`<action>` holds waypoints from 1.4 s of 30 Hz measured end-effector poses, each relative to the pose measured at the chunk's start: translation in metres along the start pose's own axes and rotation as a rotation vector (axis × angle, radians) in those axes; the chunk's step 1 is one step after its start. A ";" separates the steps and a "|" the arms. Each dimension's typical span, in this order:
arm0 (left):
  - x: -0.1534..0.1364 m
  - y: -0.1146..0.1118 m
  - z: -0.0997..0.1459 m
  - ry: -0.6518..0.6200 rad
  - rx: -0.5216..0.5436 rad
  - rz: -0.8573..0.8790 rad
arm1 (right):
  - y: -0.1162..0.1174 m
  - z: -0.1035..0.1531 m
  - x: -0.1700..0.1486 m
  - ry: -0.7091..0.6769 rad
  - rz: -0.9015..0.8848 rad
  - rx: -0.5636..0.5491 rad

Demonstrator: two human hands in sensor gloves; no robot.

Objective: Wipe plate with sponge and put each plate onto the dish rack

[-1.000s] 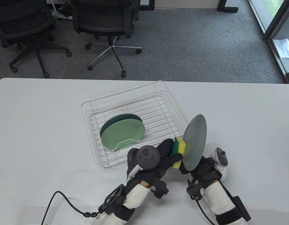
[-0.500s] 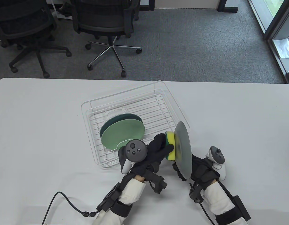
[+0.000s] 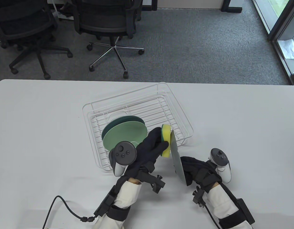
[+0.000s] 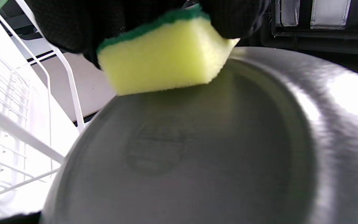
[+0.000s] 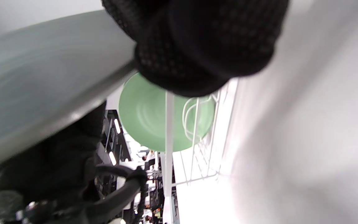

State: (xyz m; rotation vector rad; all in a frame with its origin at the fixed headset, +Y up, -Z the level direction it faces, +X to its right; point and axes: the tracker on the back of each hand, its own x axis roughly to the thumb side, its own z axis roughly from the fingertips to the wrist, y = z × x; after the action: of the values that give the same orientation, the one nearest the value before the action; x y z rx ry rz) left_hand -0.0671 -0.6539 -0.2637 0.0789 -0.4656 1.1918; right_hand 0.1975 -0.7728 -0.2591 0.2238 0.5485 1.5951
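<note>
Left hand point(image 3: 149, 148) grips the sponge point(image 3: 165, 140), yellow face pressed flat on the grey plate point(image 3: 176, 158). Right hand point(image 3: 195, 168) pinches that plate's rim (held edge-on) just beside the dish rack point(image 3: 182, 114)

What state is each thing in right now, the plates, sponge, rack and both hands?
Grey plate: held on edge above the table, being wiped.
Sponge: yellow side pressed against the grey plate.
Left hand: grips the sponge.
Right hand: grips the grey plate's rim.
Light green plate: leaning in the rack.
Dark green plate: leaning behind it.
Rack: on the table, holding two plates.
</note>
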 end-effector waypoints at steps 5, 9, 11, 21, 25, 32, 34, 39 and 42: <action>0.000 0.000 0.000 -0.011 0.001 -0.004 | -0.004 0.001 -0.004 0.031 0.000 -0.024; 0.003 0.000 0.000 -0.028 -0.002 -0.017 | -0.007 0.001 -0.005 0.036 -0.010 -0.042; 0.005 -0.001 0.000 -0.037 -0.007 -0.020 | -0.008 0.001 -0.007 0.047 -0.038 -0.050; 0.021 -0.015 0.004 -0.106 -0.096 -0.045 | -0.005 0.001 -0.015 0.039 -0.181 -0.063; 0.024 -0.029 0.005 -0.115 -0.177 -0.046 | 0.000 0.000 -0.016 0.016 -0.296 -0.038; 0.021 -0.052 0.003 -0.058 -0.338 -0.217 | 0.001 0.002 -0.009 -0.096 -0.375 0.003; 0.018 -0.053 0.003 -0.034 -0.334 -0.260 | 0.001 0.002 -0.007 -0.123 -0.382 0.016; 0.009 -0.050 0.001 0.020 -0.294 -0.289 | 0.002 -0.001 -0.005 -0.182 -0.367 0.057; -0.002 -0.046 -0.001 0.062 -0.243 -0.294 | 0.005 -0.002 -0.003 -0.192 -0.338 0.094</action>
State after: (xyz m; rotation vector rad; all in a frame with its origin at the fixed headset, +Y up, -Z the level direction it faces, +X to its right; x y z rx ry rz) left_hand -0.0255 -0.6731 -0.2571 -0.0966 -0.5215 0.8413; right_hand 0.1921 -0.7764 -0.2581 0.3326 0.4837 1.2073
